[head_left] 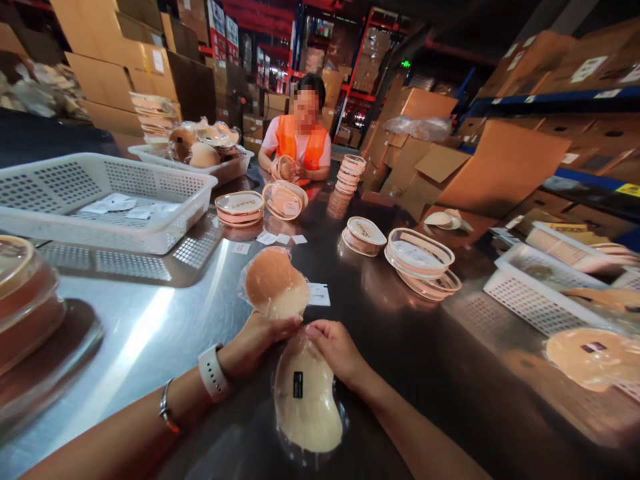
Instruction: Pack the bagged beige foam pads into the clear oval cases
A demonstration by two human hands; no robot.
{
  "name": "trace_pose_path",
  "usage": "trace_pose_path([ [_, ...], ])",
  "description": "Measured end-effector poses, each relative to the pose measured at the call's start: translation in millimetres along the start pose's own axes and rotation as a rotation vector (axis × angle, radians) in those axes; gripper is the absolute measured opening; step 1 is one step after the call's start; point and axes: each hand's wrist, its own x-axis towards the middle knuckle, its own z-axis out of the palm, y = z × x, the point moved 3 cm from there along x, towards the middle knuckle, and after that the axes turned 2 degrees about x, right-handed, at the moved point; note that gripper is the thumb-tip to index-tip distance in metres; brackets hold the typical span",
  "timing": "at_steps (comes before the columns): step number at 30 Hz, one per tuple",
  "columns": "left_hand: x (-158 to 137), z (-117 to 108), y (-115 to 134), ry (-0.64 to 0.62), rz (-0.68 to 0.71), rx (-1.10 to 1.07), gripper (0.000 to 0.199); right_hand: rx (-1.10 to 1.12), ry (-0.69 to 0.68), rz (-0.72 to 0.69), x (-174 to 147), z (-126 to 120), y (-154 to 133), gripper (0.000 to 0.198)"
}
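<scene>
Two beige bra cups in clear plastic film are in front of me. The upper bra cup (277,280) is tan with a pale lower end, and my left hand (263,337) is closed at its lower edge, thumb on top. The lower bra cup (307,407) shows its pale side with a small black label. My right hand (337,350) pinches at its top edge, fingertips close to my left thumb. Whether the two films are joined is hidden by my fingers. Just beyond, a white printed card (319,295) lies against the upper cup.
White perforated baskets (105,233) stand left and right. Oval clear-lidded cases (240,208) sit across the metal table, with a tall stack (346,177) farther back. Small white cards (267,238) lie mid-table. Opposite, a person in an orange vest (287,137) handles a case.
</scene>
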Motion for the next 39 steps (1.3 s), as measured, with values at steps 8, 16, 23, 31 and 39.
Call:
trace_pose_path([
  [8, 2.1, -3.7, -8.8, 0.018, 0.081, 0.131, 0.044, -0.23, 0.088, -0.158, -14.7, -2.5, -24.2, 0.032],
  [16, -0.3, 1.5, -2.9, 0.036, 0.186, 0.189, 0.049, -0.294, 0.129, -0.14, -21.0, -3.0, -26.1, 0.031],
  [23, 0.5, 2.3, -2.5, 0.036, 0.21, 0.216, 0.046, -0.29, 0.128, -0.12, -19.0, -3.9, -22.1, 0.032],
  [31, 4.7, -2.8, -3.8, 0.045, 0.336, 0.383, 0.033, -0.344, 0.126, -0.079, -19.7, -4.0, -20.0, 0.021],
  [39, 3.9, 6.4, 3.5, -0.104, 0.36, 0.236, 0.046, -0.379, 0.257, -0.063, -17.4, -7.2, -3.9, 0.03],
])
